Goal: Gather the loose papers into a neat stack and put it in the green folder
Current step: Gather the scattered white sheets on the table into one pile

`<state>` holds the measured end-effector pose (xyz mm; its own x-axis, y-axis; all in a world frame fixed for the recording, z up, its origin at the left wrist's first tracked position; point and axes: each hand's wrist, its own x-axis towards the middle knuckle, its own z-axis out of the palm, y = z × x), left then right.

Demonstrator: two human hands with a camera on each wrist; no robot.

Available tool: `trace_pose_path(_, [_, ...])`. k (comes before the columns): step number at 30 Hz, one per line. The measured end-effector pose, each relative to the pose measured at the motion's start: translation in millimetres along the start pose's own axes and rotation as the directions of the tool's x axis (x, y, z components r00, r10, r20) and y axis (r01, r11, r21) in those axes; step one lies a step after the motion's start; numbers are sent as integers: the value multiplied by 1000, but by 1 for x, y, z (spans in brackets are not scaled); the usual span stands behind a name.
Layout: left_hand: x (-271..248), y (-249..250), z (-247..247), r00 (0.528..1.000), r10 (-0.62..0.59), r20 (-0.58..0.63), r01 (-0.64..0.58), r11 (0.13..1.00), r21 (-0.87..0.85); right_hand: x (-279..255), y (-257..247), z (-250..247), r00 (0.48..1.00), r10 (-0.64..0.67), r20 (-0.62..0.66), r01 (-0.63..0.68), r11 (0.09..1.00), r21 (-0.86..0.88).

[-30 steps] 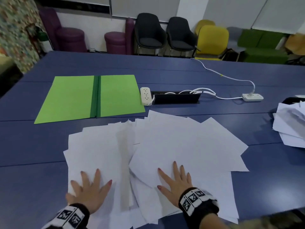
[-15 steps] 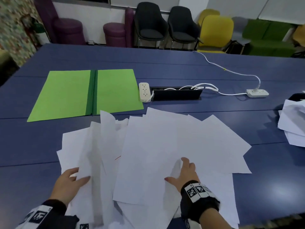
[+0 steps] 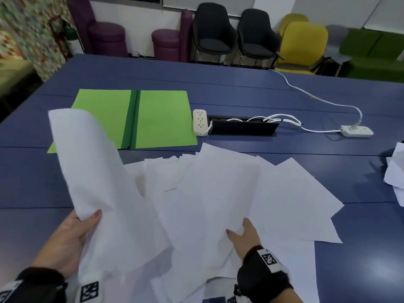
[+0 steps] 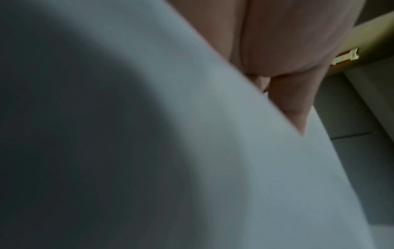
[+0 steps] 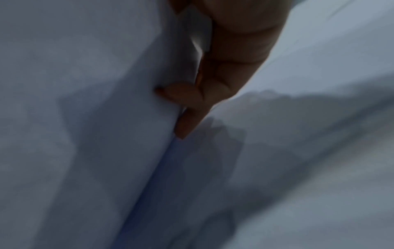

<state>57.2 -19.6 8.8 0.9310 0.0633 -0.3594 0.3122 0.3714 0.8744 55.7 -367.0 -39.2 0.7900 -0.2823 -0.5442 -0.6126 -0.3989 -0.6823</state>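
Note:
White loose papers (image 3: pixel 218 193) lie fanned across the blue table (image 3: pixel 240 88) in front of me. My left hand (image 3: pixel 72 235) grips the left batch of sheets (image 3: pixel 91 162) from underneath, thumb on top, and holds it raised and curling above the table. My right hand (image 3: pixel 242 232) has its fingers slid under a middle batch, thumb on top, pinching those sheets (image 5: pixel 106 84). The green folder (image 3: pixel 135 119) lies open and flat beyond the papers at the left, partly hidden by the raised sheets. In the left wrist view paper (image 4: pixel 192 168) fills the frame below my fingers (image 4: pixel 294 107).
A white power strip (image 3: pixel 200 122) and a black cable box (image 3: pixel 242 127) sit right of the folder, with a white cable running to a second strip (image 3: pixel 357 131). Another heap of papers (image 3: pixel 395 171) lies at the right edge. Chairs stand beyond the table.
Both hands went from lying flat on the papers to gripping batches. The left batch has risen and curled up in front of the folder; the right hand has slid under its sheets.

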Motion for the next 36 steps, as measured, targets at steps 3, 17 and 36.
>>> trace_pose_path(3, [-8,-6,20,997,-72,26,73,997,-27,-7,6,13,999,21,35,-24,995,96])
trace_pose_path(17, [24,-41,48,977,-93,-190,187,800,570,-5,20,21,985,-2,175,-46,961,272])
trace_pose_path(36, [27,-44,48,961,0,-277,185,743,643,12,-2,-21,951,-143,275,231,919,-321])
